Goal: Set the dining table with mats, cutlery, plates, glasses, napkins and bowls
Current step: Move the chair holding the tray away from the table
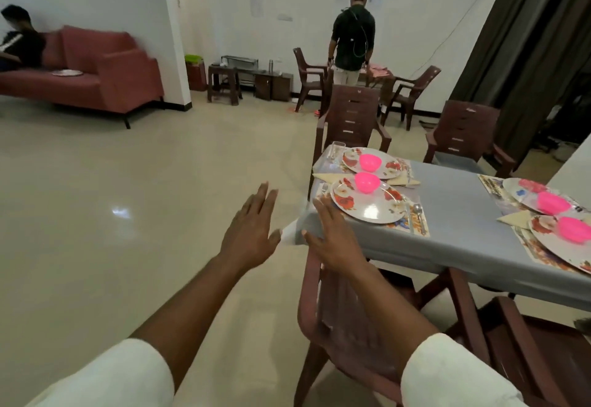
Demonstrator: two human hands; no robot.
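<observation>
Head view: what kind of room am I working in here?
Likely a home-style living and dining room, perhaps used as a recording space. A red sofa stands by the wall, a cloth-covered dining table carries floral plates and pink bowls, and brown plastic chairs stand around it.

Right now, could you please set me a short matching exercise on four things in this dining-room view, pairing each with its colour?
Things:
1. bowl on the nearest left plate
2. tablecloth
3. sofa
4. chair at the table's far end

Colours:
A. red
B. bright pink
C. dark brown
D. grey-blue

Pairs: 1-B, 2-D, 3-A, 4-C
</observation>
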